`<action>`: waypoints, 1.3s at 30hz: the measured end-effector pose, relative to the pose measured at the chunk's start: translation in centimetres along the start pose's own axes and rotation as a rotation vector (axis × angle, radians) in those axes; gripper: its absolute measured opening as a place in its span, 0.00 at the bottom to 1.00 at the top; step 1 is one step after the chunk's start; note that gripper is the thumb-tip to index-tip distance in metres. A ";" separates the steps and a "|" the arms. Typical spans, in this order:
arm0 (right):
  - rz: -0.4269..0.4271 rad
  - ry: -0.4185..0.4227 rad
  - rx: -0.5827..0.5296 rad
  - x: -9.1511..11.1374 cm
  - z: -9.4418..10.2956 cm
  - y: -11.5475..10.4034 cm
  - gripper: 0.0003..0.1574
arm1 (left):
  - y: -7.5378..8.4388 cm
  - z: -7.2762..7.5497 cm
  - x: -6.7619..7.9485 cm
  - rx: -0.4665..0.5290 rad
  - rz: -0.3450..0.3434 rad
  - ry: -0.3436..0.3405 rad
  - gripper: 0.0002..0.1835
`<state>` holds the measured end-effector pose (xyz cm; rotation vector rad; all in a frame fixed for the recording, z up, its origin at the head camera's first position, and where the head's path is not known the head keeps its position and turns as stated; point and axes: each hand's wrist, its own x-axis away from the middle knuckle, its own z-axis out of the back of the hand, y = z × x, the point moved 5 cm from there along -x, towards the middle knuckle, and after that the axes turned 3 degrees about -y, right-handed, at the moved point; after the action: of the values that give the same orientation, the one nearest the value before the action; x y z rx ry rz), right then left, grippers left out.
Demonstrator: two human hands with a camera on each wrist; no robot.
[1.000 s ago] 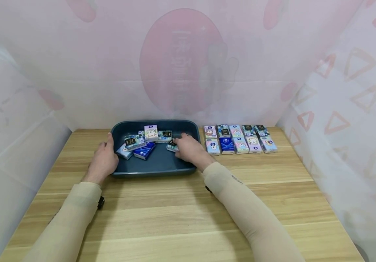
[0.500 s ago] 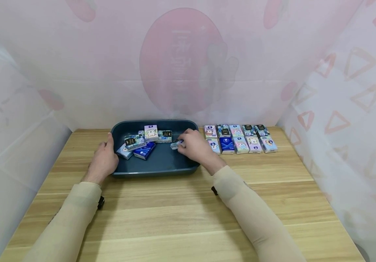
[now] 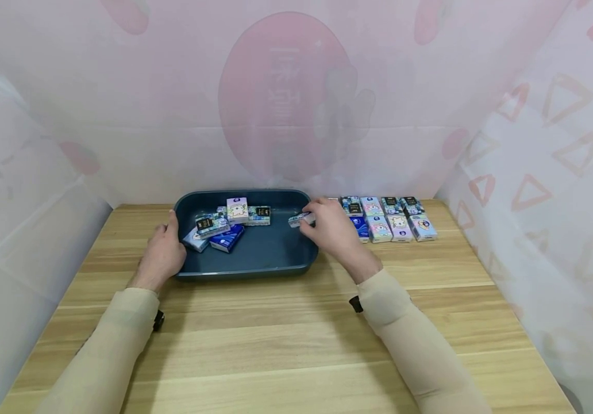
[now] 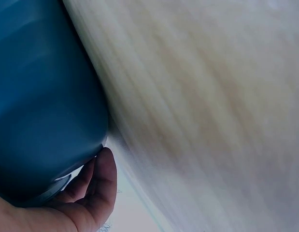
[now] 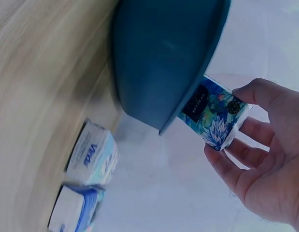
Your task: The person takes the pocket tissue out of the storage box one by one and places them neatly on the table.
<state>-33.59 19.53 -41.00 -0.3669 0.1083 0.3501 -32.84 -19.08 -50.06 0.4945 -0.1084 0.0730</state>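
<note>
My right hand pinches a small tissue pack with a dark blue-green floral print. The right wrist view has the thumb on one edge of the pack and fingertips on the opposite edge. In the head view this pack overlaps the right rim of a dark blue tray. At the tray's left end, my left hand grips the side, its fingers bent against the outer wall in the left wrist view. Inside the tray, several tissue packs lie heaped toward the left, among them a deep blue pack and a lilac pack.
Right of the tray, more tissue packs stand in two neat rows, including a floral one and a light blue one; my right hand hides the left end. A printed cloth backdrop rises behind the wooden table.
My right hand has moved right with the floral tissue pack, from inside the tray to over its right rim. The left hand and tray have stayed in place.
</note>
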 end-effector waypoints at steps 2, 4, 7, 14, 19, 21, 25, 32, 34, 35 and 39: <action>-0.006 0.012 0.000 0.4 0.5 0.3 0.19 | 0.0 0.0 0.0 0.001 0.001 0.000 0.49; -0.014 0.021 -0.004 0.9 1.0 0.7 0.19 | 0.1 0.0 0.1 0.002 -0.002 0.000 0.49; -0.020 0.040 0.006 1.7 1.8 1.3 0.19 | 0.2 -0.1 0.1 -0.001 -0.003 0.001 0.49; -0.037 0.087 0.061 3.4 3.1 2.9 0.18 | 0.3 -0.2 0.1 0.001 0.007 -0.002 0.49; -0.042 0.094 0.107 4.4 3.3 3.8 0.16 | 0.2 -0.2 0.1 -0.003 0.006 0.003 0.49; -0.044 0.085 0.131 4.7 3.1 4.0 0.16 | 0.2 -0.2 0.1 -0.004 0.005 0.005 0.48; -0.059 0.043 0.165 5.1 2.5 4.3 0.18 | 0.0 -0.2 0.1 -0.003 0.005 0.005 0.48; -0.064 -0.011 0.193 5.7 1.3 4.4 0.17 | -0.1 -0.1 0.1 -0.001 0.013 0.003 0.48; -0.066 -0.029 0.205 5.9 0.9 4.4 0.17 | -0.1 -0.1 0.1 0.001 0.016 0.001 0.48; -0.069 -0.038 0.210 5.9 0.7 4.5 0.18 | -0.1 -0.1 0.1 0.001 0.017 0.000 0.48; -0.090 -0.060 0.220 6.0 -0.1 4.8 0.18 | -0.1 0.0 0.1 0.007 0.019 -0.005 0.48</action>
<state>-29.72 25.56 -43.63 -0.1427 0.0708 0.2573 -32.76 -19.16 -50.12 0.5010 -0.1174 0.0904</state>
